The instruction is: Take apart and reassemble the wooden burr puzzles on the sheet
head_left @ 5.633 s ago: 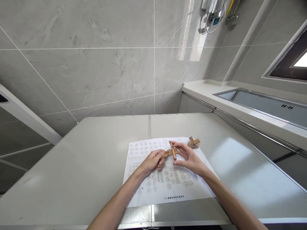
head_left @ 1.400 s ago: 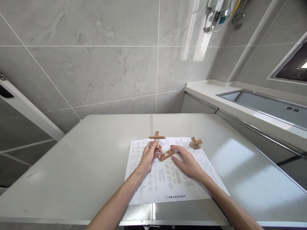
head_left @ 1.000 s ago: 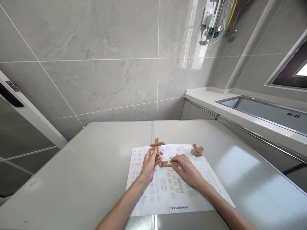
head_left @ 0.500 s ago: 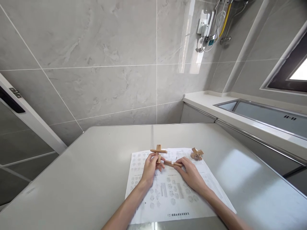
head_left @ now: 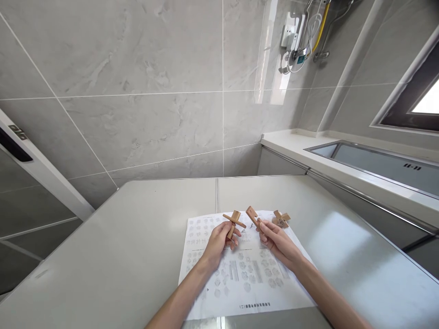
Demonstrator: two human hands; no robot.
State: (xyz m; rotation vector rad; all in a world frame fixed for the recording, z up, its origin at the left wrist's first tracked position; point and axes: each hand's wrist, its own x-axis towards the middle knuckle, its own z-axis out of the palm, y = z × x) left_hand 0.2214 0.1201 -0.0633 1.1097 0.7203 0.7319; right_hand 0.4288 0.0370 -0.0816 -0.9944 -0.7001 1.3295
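Over a printed paper sheet [head_left: 236, 278], my left hand [head_left: 219, 240] is closed on a cross-shaped set of interlocked wooden puzzle pieces [head_left: 235, 218]. One bar of it points away from me and another lies crosswise. My right hand [head_left: 276, 240] pinches a single notched wooden puzzle piece [head_left: 253, 214] by its near end. This piece is tilted up, its notch in view, and it stays apart from the left-hand pieces. Beyond my right hand, at the sheet's far right corner, rests another wooden puzzle assembly [head_left: 281, 219].
The sheet lies on a pale table [head_left: 137, 256] that has a seam down its middle. A grey tiled wall [head_left: 144, 132] rises behind. To the right run a white counter [head_left: 288, 141] and a sink [head_left: 377, 164]. A white-framed door [head_left: 44, 164] stands at the left.
My right hand has lifted the notched piece from near the sheet and turned it upward. My left hand has tilted its cross-shaped pieces and shifted them slightly right.
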